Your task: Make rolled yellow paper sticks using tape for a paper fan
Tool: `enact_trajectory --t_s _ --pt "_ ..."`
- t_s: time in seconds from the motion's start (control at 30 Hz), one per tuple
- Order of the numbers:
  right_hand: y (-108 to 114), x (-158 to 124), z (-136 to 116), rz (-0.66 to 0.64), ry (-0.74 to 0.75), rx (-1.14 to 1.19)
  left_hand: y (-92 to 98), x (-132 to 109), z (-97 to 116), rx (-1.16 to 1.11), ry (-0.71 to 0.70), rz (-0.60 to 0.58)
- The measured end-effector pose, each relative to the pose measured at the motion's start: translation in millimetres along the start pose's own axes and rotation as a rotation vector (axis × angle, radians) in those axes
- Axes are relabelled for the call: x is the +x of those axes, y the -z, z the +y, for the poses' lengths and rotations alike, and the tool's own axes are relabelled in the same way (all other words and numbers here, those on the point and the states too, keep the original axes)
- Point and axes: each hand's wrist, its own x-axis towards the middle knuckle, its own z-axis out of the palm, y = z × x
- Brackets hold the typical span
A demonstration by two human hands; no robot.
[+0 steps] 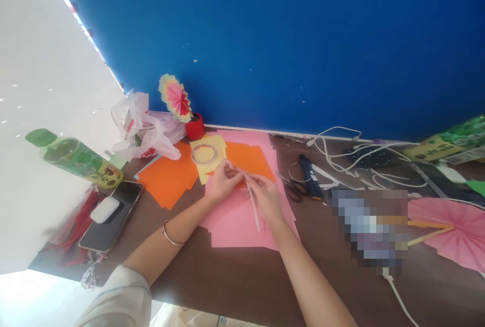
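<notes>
My left hand [224, 179] and my right hand [264, 193] meet over the pink paper sheets [242, 233]. Both are closed in a pinch. A thin white strip [254, 211] hangs down from the fingers of my right hand. What the left fingertips grip is too small to make out. Just beyond my hands lie orange sheets [252, 157] on the pink ones. To the left, a roll of clear tape [203, 154] rests on yellow paper [208, 168], with more orange paper [162, 178] beside it.
At left are a green-capped bottle [81, 160] and a phone [111, 216] with a white earbud case [105, 209]. A paper fan flower [176, 97] stands in a red pot [195, 126]. Scissors [296, 190], a dark blue cutter [310, 178], white cables [329, 150] and a pink paper fan [454, 231] lie right.
</notes>
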Motion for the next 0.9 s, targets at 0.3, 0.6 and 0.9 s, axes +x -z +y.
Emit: enact_trajectory --t_s 0.3,0.6,0.9 --pt "-1 0 1 0.026 0.005 0.114 6.6 7 -7 -0.055 -0.008 0.07" --pt "-2 -3 -3 0.021 0.024 0.075 6.8 7 -8 -0.09 0.009 0.078" --pt "-3 -8 -9 0.009 0.038 0.023 5.7 7 -6 -0.102 0.023 0.085"
